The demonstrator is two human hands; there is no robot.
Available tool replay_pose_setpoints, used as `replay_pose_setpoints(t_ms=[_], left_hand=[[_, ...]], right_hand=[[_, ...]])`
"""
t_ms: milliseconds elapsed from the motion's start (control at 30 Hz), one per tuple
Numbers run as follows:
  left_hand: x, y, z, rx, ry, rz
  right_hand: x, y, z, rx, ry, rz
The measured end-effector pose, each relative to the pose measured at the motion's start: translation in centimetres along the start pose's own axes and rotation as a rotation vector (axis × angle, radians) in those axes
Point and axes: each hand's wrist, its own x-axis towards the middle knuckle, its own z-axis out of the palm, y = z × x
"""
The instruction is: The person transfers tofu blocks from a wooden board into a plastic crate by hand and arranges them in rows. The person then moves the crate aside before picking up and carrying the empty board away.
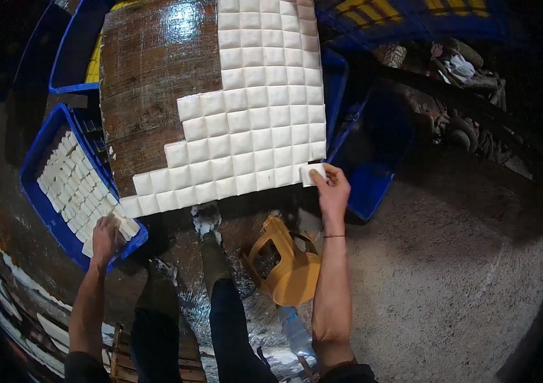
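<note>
Rows of white, pillow-shaped tofu blocks [252, 143] cover the right side and front of a wet wooden board [150, 83]. At the board's front right corner my right hand [333, 195] pinches one square tofu block [313, 174] between thumb and fingers, level with the front row. My left hand [105, 237] reaches into the near end of a blue crate [51, 214] on the left. Its fingers are closed around a tofu block [128, 225] there, partly hidden by the hand. More tofu pieces [73, 182] stand packed on edge in that crate.
A yellow plastic stool [294, 274] and a clear plastic bottle [296, 332] are on the floor between my legs and right arm. Blue crates [374, 159] stand right of the board; another with a yellow inside [94, 60] is at back left. Firewood-like debris [460, 131] lies far right.
</note>
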Motion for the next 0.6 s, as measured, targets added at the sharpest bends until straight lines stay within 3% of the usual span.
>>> replay_pose_setpoints(t_ms=[33, 67, 200, 300, 400, 467, 533, 567, 600], left_hand=[[0.0, 0.1, -0.2, 0.01, -0.03, 0.008], [0.0, 0.3, -0.3, 0.019, -0.061, 0.016], [-0.5, 0.4, -0.3, 0.072, 0.003, 0.064], [-0.7, 0.0, 0.0, 0.077, -0.077, 0.028], [-0.9, -0.5, -0.2, 0.041, -0.16, 0.008], [-1.0, 0.3, -0.8, 0.063, -0.078, 0.037], [-0.8, 1.3, -1.2, 0.043, 0.024, -0.032], [-0.8, 2.0, -1.2, 0.017, 0.124, -0.1], [-0.6, 2.7, -1.4, 0.019, 0.12, -0.099]], right_hand=[[-1.2, -3.3, 1.0, -0.312, -0.026, 0.025], [-1.1, -0.4, 1.3, -0.595, -0.005, -0.263], [-2.9, 2.1, 4.7, -0.557, 0.062, -0.174], [-3.8, -1.4, 4.9, -0.397, -0.038, -0.036], [-3.2, -1.0, 4.4, -0.202, -0.009, -0.035], [-2.5, -0.9, 3.6, -0.026, 0.008, 0.019], [-2.8, -2.6, 2.3, 0.069, -0.156, 0.117], [-3.2, -3.0, 2.5, -0.077, -0.195, 0.109], [-2.8, -0.2, 2.8, -0.289, -0.225, -0.032]])
